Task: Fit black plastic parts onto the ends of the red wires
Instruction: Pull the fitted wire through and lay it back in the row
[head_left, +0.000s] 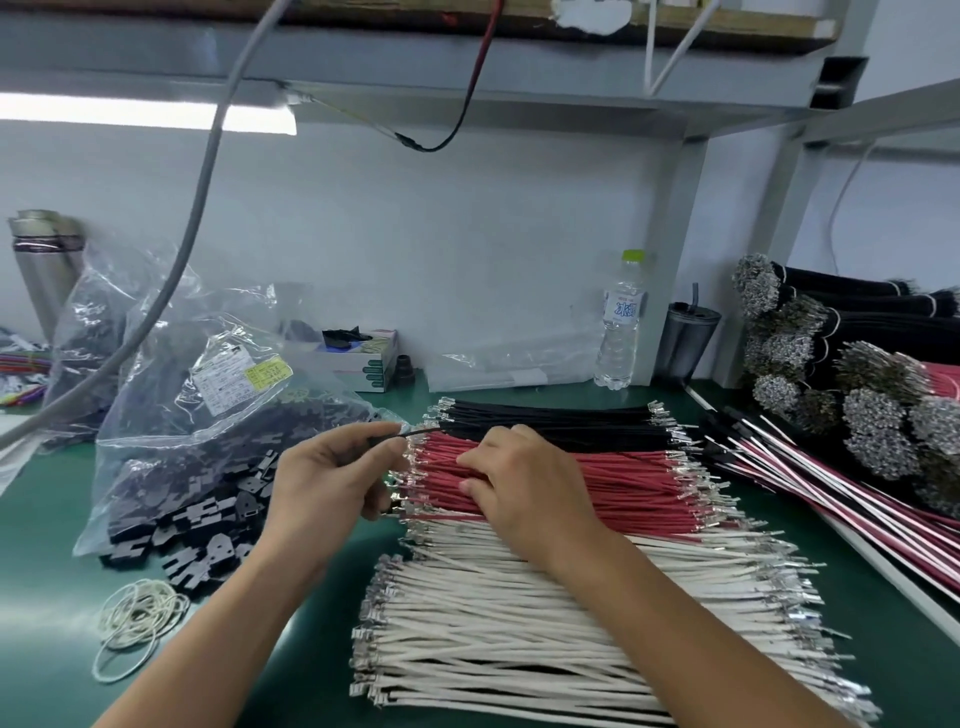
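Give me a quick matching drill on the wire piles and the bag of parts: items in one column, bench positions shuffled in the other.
Items:
1. black wires
2. red wires
3. white wires
4. bag of black plastic parts

Places:
A. nearest the person, under the right forearm
B. left of the wire piles, spilling parts onto the mat
C. farthest of the three flat piles, toward the wall
D. middle pile, under the right hand

Pairs: 1-C, 2-D, 3-A, 4-B
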